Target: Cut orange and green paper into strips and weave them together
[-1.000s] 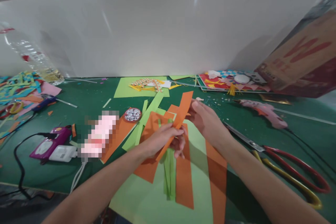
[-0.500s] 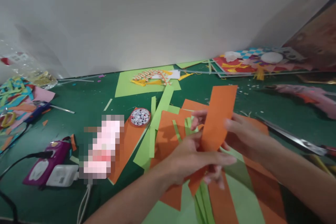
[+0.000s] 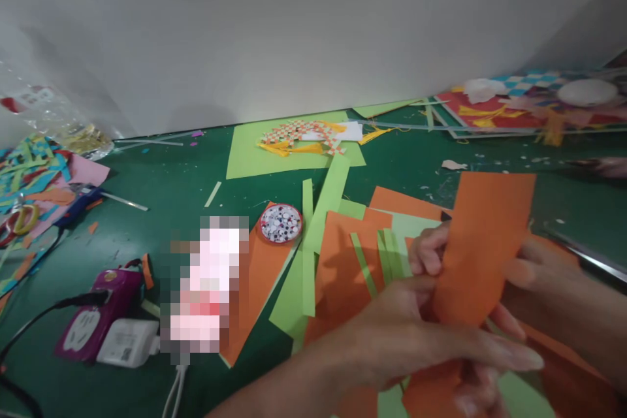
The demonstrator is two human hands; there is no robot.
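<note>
Both hands grip an upright orange paper strip at the right of the view. My left hand is closed on its lower part, one finger stretched across the front toward the right. At the strip's right edge, my right hand holds on, partly hidden behind the paper. Below and behind them lie loose orange sheets and narrow light green strips. A wider light green strip runs toward the back.
A round tub of googly eyes stands left of the papers, near a pixelated phone-like object. A purple device and white charger lie farther left. Scissors rest by paper scraps. A woven paper piece lies at the back.
The view has shifted, so the table items appear farther right. My hands and the orange strip also sit farther right and look larger. Both hands still hold the strip.
</note>
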